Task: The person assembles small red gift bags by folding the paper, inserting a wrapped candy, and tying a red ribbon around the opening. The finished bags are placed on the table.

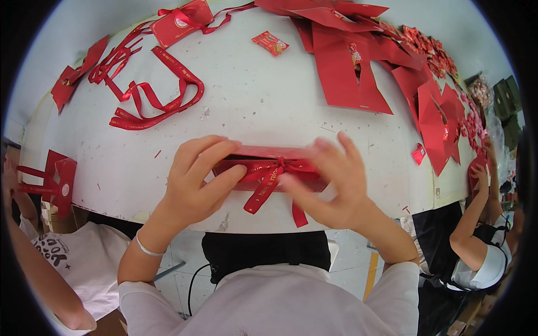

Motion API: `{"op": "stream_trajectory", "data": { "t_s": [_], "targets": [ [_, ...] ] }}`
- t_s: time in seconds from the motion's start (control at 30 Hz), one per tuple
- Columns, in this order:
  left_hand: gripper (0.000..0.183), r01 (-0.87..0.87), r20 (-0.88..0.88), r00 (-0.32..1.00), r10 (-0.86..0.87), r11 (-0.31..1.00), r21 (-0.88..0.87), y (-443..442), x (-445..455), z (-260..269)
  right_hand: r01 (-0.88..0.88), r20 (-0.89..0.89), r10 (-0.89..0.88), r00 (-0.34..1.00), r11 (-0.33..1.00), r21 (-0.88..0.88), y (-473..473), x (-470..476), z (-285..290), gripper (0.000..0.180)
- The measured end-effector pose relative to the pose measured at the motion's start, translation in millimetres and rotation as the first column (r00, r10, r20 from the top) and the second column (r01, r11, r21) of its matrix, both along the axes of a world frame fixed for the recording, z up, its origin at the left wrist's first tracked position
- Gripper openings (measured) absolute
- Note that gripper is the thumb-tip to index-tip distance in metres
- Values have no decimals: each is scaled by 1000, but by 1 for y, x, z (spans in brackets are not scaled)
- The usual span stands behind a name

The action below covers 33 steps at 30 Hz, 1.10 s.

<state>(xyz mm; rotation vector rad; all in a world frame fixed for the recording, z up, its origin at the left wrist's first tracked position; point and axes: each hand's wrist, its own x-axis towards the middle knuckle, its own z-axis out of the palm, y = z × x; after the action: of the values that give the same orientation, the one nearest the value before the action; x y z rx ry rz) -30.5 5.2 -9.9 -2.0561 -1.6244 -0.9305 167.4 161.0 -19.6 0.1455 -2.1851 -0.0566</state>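
A red paper gift box (273, 152) is before me near the table's front edge, its narrow top side facing up. A red satin ribbon (269, 182) with gold lettering is tied around it in a knot, and its two tails hang towards me. My left hand (201, 178) grips the box's left end, fingers at the back edge and thumb on the front. Over the right end hovers my right hand (336, 185), blurred, with thumb and fingers spread. Its thumb is close to the knot; whether it touches the ribbon cannot be told.
Loose printed ribbons (168, 107) and a ribboned red box (183, 23) lie at the back left. Folded red boxes (344, 80) and small wrapped packets (428, 46) are heaped at right. One packet (270, 43) lies apart. Co-workers' arms (473, 222) flank me; a bagged box (63, 185) is at left.
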Motion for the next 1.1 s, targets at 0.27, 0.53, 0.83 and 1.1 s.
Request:
{"op": "stream_trajectory", "data": {
  "t_s": [0.27,0.53,0.83,1.1],
  "targets": [
    [37,15,306,952,19,994,-110,7,-3,14,-189,258,97,961,913,362,-1,2,-4,15],
    [36,-93,16,995,97,983,-160,18,34,38,150,229,-78,970,937,-315,9,15,11,38],
    [21,-194,56,979,194,981,1,31,46,-5,37,85,-19,996,975,-218,6,-5,13,28],
    [14,-330,-64,933,355,912,245,27,52,-8,-26,177,227,958,680,-733,3,-7,27,25]
  ]
}}
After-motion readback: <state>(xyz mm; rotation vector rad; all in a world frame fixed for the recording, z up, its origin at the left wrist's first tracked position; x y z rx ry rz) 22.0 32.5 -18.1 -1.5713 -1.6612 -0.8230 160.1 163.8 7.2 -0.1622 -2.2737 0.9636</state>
